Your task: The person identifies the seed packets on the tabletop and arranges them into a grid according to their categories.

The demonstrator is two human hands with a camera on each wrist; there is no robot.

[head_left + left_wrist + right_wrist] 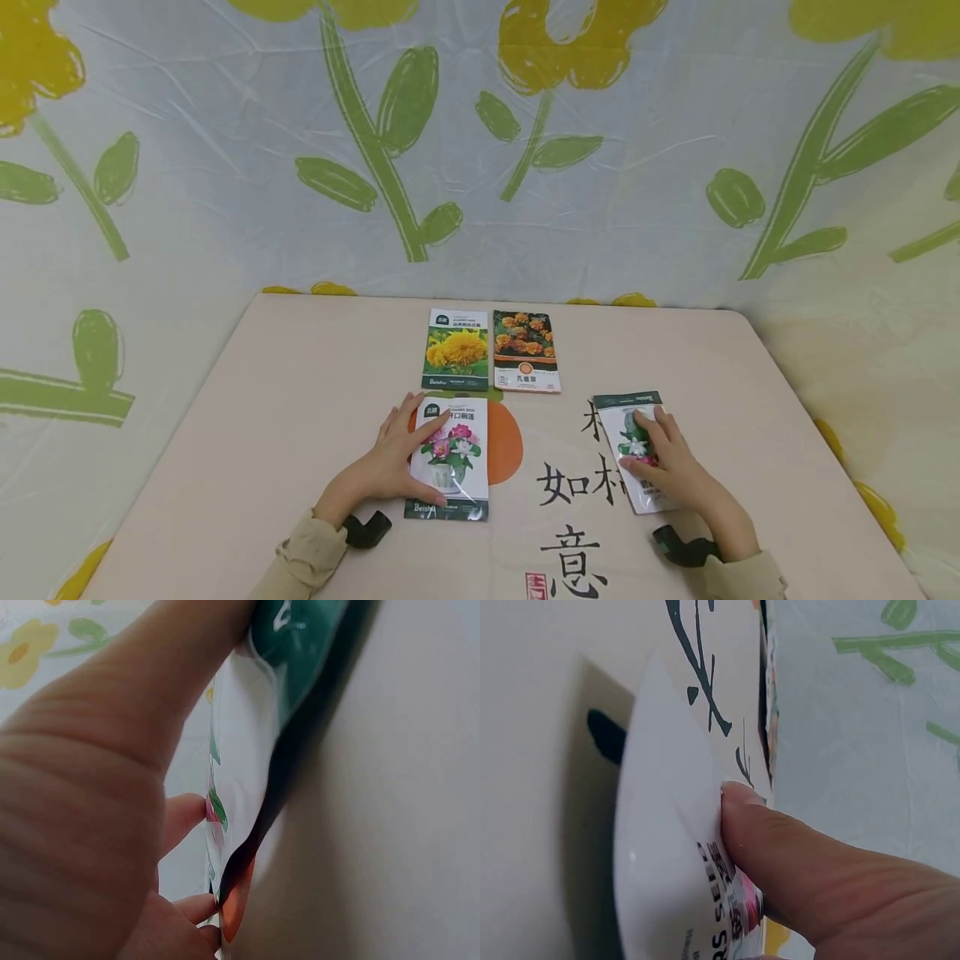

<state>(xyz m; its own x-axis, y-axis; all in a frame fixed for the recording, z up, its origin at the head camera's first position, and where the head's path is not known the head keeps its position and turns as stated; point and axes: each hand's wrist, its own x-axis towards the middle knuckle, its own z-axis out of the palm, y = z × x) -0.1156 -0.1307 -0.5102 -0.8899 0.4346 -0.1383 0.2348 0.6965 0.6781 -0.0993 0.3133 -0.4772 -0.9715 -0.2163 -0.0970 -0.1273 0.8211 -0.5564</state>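
Observation:
Near the table's middle lies a seed packet (467,467) with pink and white flowers in a bowl. My left hand (393,467) rests on its left side with fingers spread, thumb over the lower part. In the left wrist view the packet's green bottom edge (300,667) bows up from the tabletop. Further right, a second seed packet (628,423) lies upside down and slightly tilted. My right hand (678,467) touches its face with thumb and fingers. The right wrist view shows the thumb pressing this packet (667,825), whose near edge stands off the table; the other fingers are hidden there.
Side by side at the back lie a yellow-flower seed packet (456,348) and an orange-flower seed packet (525,350). The pale tablecloth (300,367) carries printed black characters (573,558) and an orange shape (506,442). A flower-patterned curtain (600,225) hangs behind.

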